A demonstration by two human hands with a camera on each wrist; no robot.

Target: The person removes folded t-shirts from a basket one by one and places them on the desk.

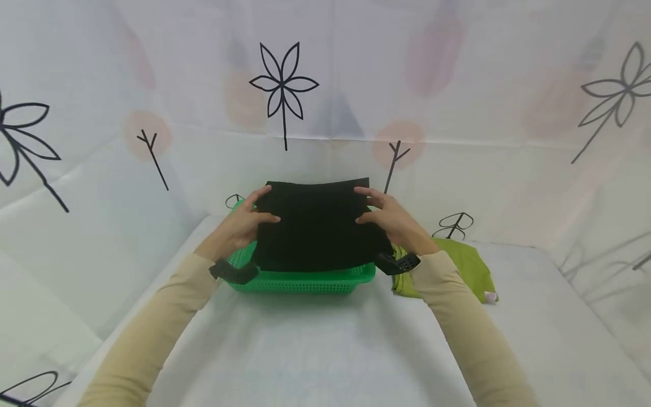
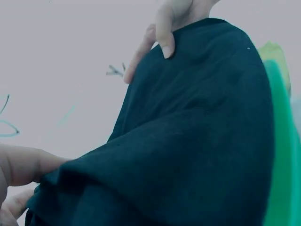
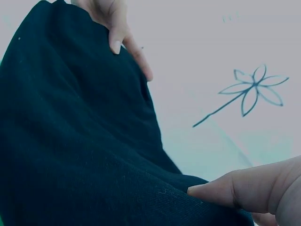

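Observation:
A folded black cloth [image 1: 312, 226] is held up by both hands over a green plastic basket [image 1: 300, 285]. My left hand [image 1: 239, 226] pinches its left side, thumb in front and fingers behind. On the opposite side my right hand [image 1: 396, 223] grips the cloth the same way. In the left wrist view the black fabric [image 2: 188, 127] hangs in soft folds between the two hands. The right wrist view shows the thumb [image 3: 235, 188] pressed on the cloth's edge. Much of the basket's inside is hidden behind the cloth.
To the right of the basket, a folded lime-green cloth [image 1: 465, 265] with a small pale tag lies on the white-covered table [image 1: 315, 350]. White fabric walls [image 1: 330, 113] printed with flowers stand behind and at both sides.

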